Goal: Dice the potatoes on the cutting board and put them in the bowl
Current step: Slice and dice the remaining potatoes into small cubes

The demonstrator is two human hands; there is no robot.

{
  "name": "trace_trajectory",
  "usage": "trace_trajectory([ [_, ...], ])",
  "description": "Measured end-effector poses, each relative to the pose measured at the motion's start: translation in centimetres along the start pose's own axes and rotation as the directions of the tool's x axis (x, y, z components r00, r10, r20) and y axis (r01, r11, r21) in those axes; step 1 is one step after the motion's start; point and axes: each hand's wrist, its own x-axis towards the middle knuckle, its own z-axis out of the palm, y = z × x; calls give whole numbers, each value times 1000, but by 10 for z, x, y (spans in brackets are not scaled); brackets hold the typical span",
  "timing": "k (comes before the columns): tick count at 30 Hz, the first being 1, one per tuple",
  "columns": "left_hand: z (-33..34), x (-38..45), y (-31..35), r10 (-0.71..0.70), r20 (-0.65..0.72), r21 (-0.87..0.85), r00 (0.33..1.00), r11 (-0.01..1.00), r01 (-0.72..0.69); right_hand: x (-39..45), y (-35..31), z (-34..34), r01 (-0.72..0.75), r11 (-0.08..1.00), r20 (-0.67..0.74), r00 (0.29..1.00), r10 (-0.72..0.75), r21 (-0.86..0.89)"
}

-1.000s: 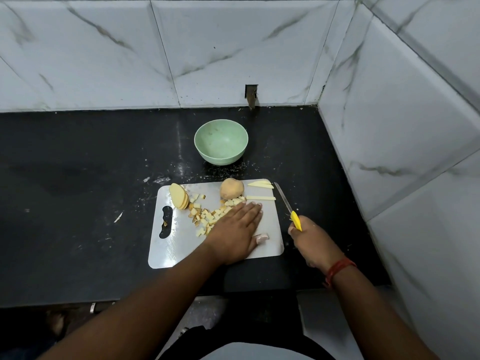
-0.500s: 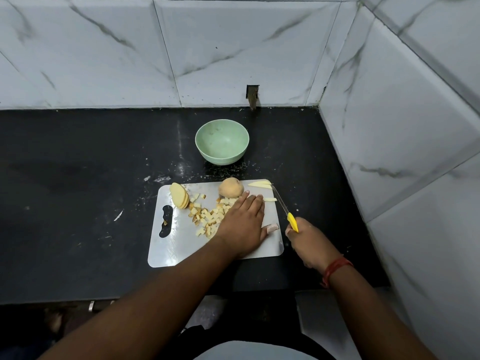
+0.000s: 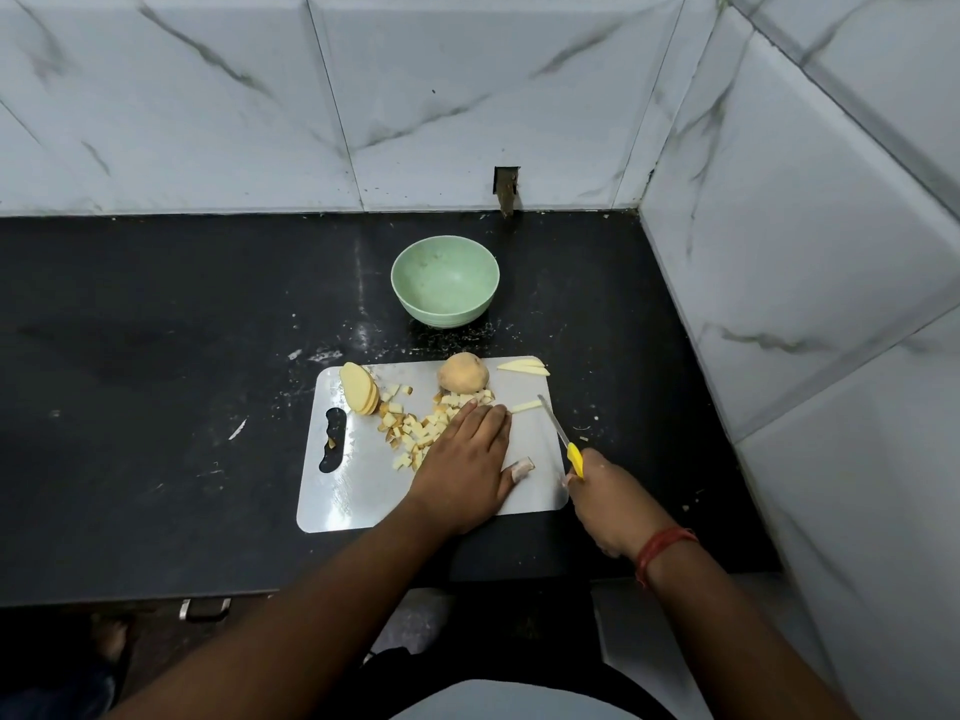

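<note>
My flat left hand (image 3: pixel 467 459) has slid onto the dice (image 3: pixel 415 428), right hand (image 3: pixel 605 496) gripping the knife (image 3: pixel 561 439), angled in to slice the strip (image 3: pixel 524 406).

potato (image 3: pixel 462 373) blocking bowl (image 3: pixel 444 286), counter (image 3: pixel 156 356) open left

Both forearms are bare, with no sleeves showing anywhere along them. The right wrist carries a red-orange thread band (image 3: pixel 662 548), wound round a few times, with a loose strand hanging at its lower edge. The left hand (image 3: pixel 467 462) wears no ring or band that can be seen; its thumb tip (image 3: pixel 522 467) looks pale, perhaps wrapped, though this is too small to tell. At the bottom edge a dark garment (image 3: pixel 415 683) shows, with a pale grey patch (image 3: pixel 498 701) below it.
</note>
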Motion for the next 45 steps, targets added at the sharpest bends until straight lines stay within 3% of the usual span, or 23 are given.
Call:
trace_trajectory([
  [10,2,1,-1,-31,14,-74,999,997,32,-5,1,16,-28,976,-2,1000,28,-215],
  [17,5,2,-2,-25,30,-101,999,995,28,-11,-4,8,31,996,-43,999,-34,-80],
  [27,10,2,-4,-20,72,-106,997,994,27,-12,-6,14,-8,988,14,1000,10,-154],
  [33,10,2,-4,-19,39,-126,999,992,24,-3,-24,16,38,986,-39,998,-45,-163],
  [38,11,1,-5,-11,20,-125,1000,992,13,-2,-22,20,50,983,24,999,-47,-177],
  [45,12,1,-5,-17,0,-155,1000,988,17,-14,-14,22,41,991,-61,997,-48,-126],
])
